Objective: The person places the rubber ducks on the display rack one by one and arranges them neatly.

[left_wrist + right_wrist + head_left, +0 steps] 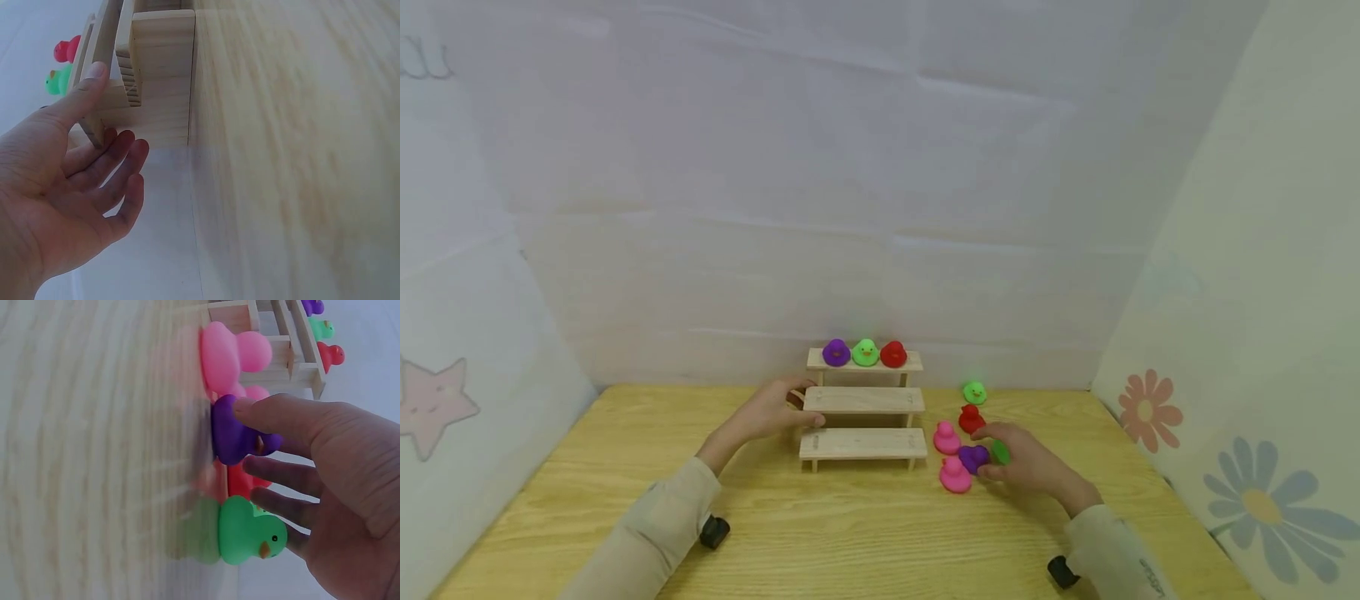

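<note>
A three-step wooden stand [863,443] is on the table, with purple [837,353], green [865,353] and red [893,355] rubber ducks on its top step. My left hand [775,410] grips the left end of the middle step [94,125], thumb on one face and fingers curled behind. To the stand's right, my right hand [1030,460] reaches over a loose group of ducks. Its thumb is at a purple duck [231,431], and the fingers are spread apart. Beneath the hand sits a green duck [240,531], partly covered in the head view.
Two pink ducks [955,475] lie beside the purple one. Farther back are a red duck [971,418] and another green duck [975,392]. A pale cloth wall [865,208] rises behind the wooden table [760,542], with patterned walls at both sides.
</note>
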Tool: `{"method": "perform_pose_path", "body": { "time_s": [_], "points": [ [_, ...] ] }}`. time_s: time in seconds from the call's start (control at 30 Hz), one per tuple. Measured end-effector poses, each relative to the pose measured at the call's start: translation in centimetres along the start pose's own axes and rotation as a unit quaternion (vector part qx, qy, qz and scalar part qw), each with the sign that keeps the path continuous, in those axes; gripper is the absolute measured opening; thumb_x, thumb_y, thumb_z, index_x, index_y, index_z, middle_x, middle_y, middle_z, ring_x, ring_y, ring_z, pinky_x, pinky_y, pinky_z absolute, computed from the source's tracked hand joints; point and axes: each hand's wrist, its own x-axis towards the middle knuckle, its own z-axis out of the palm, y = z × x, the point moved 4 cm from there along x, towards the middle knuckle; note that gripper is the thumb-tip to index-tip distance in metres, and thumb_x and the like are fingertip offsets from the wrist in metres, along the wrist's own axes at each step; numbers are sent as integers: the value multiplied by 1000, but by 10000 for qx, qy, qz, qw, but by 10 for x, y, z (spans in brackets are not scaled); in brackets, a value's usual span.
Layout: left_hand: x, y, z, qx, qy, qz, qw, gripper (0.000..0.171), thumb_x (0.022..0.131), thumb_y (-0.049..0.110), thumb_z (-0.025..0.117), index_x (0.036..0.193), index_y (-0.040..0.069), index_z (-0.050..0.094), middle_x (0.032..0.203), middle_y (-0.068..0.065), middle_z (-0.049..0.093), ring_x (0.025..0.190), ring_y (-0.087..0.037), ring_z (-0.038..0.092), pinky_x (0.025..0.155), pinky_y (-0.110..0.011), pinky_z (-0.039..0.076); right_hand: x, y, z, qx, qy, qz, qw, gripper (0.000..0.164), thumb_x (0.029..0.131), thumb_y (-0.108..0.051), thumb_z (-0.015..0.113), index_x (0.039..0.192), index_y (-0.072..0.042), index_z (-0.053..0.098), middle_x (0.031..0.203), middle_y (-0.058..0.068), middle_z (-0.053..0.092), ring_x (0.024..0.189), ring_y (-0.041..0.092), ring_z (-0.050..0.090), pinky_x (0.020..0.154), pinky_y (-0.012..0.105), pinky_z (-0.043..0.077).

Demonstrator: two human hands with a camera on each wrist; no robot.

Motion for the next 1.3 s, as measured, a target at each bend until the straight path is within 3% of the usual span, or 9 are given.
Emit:
{"method": "perform_pose_path", "body": {
  "time_s": [0.1, 0.27, 0.47, 0.83, 1.13, 1.3],
  "points": [
    [1, 0, 0, -3, -14, -16, 10000, 73, 85, 34, 86, 137, -7, 56, 129, -21, 60, 105, -35, 64, 86, -45, 56, 1, 0, 4, -135, 1, -136, 9998, 45, 86, -20, 85, 125, -6, 66, 121, 4, 64, 116, 34, 57, 100, 58, 44],
    [3, 0, 3, 50, -33, -50, 10000, 75, 84, 35, 86, 139, -7, 55, 129, -20, 60, 106, -35, 64, 89, -46, 55, -1, -1, 7, -671, 230, -328, 9969, 43, 81, -19, 89, 118, -8, 70, 112, 0, 68, 108, 30, 61, 98, 65, 36],
    [4, -1, 5, 10, -33, -58, 10000, 74, 84, 35, 87, 137, -7, 56, 127, -19, 61, 104, -32, 64, 88, -46, 55, -3, 0, 8, -651, 300, -174, 9973, 40, 82, -15, 88, 118, -11, 70, 113, -3, 67, 111, 31, 59, 103, 71, 17],
    [4, -4, 5, -241, -106, -222, 9994, 73, 85, 33, 86, 139, -7, 55, 123, -17, 63, 104, -31, 64, 87, -44, 56, 1, -3, 3, -729, 373, 21, 9966, 36, 85, -25, 85, 115, -13, 69, 113, -4, 67, 108, 27, 61, 106, 69, 13],
    [2, -6, 5, -262, -115, -196, 9994, 70, 87, 32, 85, 138, -6, 55, 121, -15, 64, 103, -30, 65, 86, -43, 56, 4, -11, -4, -690, 1027, -239, 9920, 27, 88, -31, 82, 109, -19, 69, 92, -16, 61, 95, 21, 60, 105, 63, 16],
    [2, -6, 4, -287, -122, -115, 9994, 70, 87, 32, 84, 138, -5, 56, 119, -14, 64, 100, -29, 66, 84, -41, 57, 6, -15, -7, -784, 1548, -521, 9835, 26, 86, -32, 85, 106, -23, 70, 93, -19, 62, 95, 16, 60, 101, 62, 23]
  ]
}}
